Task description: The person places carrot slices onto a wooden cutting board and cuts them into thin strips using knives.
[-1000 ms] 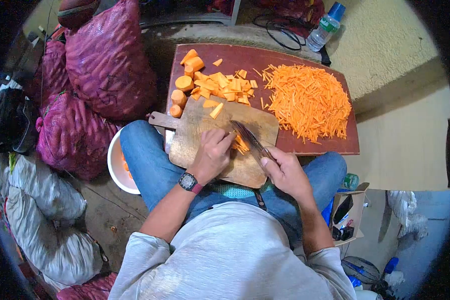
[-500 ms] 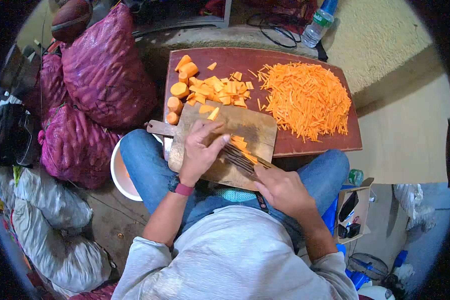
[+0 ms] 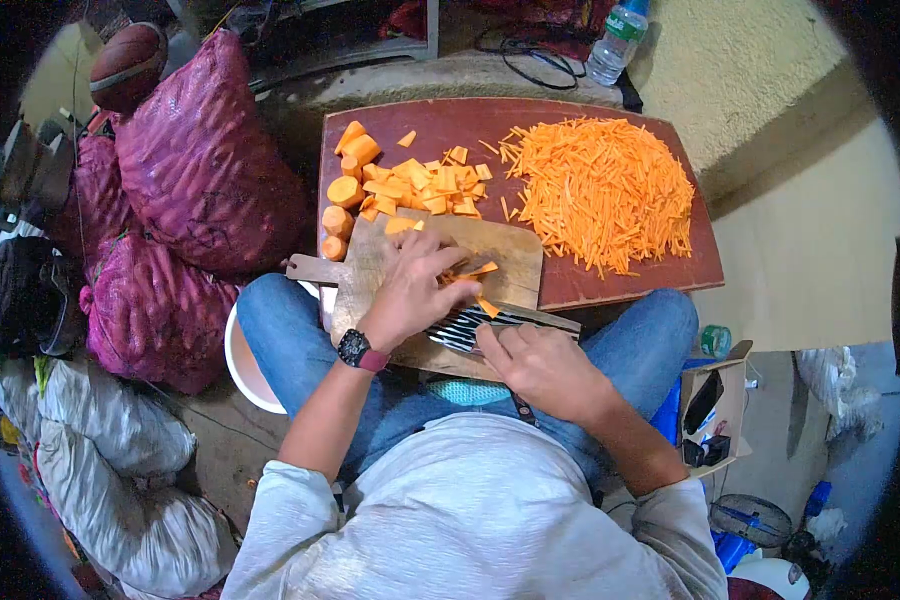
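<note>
My right hand (image 3: pixel 550 368) is closed around a broad knife with a dark-and-silver striped blade (image 3: pixel 458 328), held low over the near part of the wooden cutting board (image 3: pixel 515 262). My left hand (image 3: pixel 415 290) bends its fingers down over cut carrot strips (image 3: pixel 482 272) on the board, pressing them close to the blade. The fingers partly cover those strips. One carrot piece (image 3: pixel 487 306) lies at the blade's edge. Beyond the board, carrot slices (image 3: pixel 430 185) and thick carrot chunks (image 3: pixel 345 192) sit on the red-brown table (image 3: pixel 570 290).
A large heap of carrot sticks (image 3: pixel 605 195) covers the table's right side. A white basin (image 3: pixel 238 365) stands by my left knee. Pink mesh sacks (image 3: pixel 210 160) are piled at left, white sacks (image 3: pixel 120 500) below. A water bottle (image 3: pixel 618 45) stands behind the table.
The knife has turned so its blade lies flatter and shows brighter stripes. My right hand has shifted slightly left, and my left fingers have come down over the strips. The whole view has shifted slightly.
</note>
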A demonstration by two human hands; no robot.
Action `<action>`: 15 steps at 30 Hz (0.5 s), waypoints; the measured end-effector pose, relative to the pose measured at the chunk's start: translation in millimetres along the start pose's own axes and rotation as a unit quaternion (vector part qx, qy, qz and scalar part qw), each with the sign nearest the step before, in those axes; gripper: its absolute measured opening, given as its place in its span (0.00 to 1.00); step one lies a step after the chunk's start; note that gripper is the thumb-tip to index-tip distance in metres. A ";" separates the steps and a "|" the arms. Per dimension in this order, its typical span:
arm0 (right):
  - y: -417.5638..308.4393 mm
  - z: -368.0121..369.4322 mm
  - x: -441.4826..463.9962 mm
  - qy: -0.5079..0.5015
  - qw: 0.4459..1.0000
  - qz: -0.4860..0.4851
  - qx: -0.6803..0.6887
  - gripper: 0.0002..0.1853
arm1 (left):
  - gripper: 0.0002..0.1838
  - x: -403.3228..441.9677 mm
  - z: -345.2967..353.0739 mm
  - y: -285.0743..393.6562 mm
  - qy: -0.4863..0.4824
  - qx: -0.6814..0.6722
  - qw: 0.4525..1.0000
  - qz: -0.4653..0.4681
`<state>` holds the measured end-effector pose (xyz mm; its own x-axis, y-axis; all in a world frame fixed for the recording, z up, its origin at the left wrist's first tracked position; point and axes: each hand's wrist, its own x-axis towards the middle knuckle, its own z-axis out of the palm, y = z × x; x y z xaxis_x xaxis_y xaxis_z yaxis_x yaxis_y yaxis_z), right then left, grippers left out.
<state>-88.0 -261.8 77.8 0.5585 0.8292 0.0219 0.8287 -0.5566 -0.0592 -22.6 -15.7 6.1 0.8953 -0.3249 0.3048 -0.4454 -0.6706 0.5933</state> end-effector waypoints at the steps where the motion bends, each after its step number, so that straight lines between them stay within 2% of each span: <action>1: 0.0 0.2 0.3 0.000 1.000 0.001 0.001 0.22 | 0.32 0.1 -4.8 9.5 -0.001 -0.001 1.000 0.000; 4: -0.4 2.1 1.5 -0.005 1.000 0.000 -0.014 0.24 | 0.31 0.5 -8.5 28.6 -0.058 -0.009 0.998 -0.002; 7: -1.6 0.7 2.9 -0.030 0.999 -0.009 -0.011 0.26 | 0.26 3.5 2.6 21.7 -0.019 0.039 0.999 0.028; 9: -5.2 -6.9 4.3 -0.017 1.000 -0.013 0.002 0.17 | 0.20 6.2 5.7 15.4 0.011 0.061 0.997 0.041; 12: -5.4 3.4 0.4 -0.008 0.999 0.011 0.040 0.21 | 0.15 3.3 9.9 -1.2 0.058 0.002 0.998 0.004; 13: -7.4 1.0 -1.6 -0.010 0.999 0.010 0.038 0.21 | 0.13 2.3 9.1 -4.9 0.126 0.008 0.992 0.010; 15: -12.8 -7.5 -4.5 0.004 0.976 0.110 0.189 0.16 | 0.11 1.6 1.5 -15.9 0.152 -0.039 0.987 -0.022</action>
<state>-100.8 -258.8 86.0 0.7230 0.6904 -0.0248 0.6170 -0.6613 -0.4266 -14.1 -6.6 -3.9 0.8740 -0.0735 0.4804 -0.4168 -0.6216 0.6632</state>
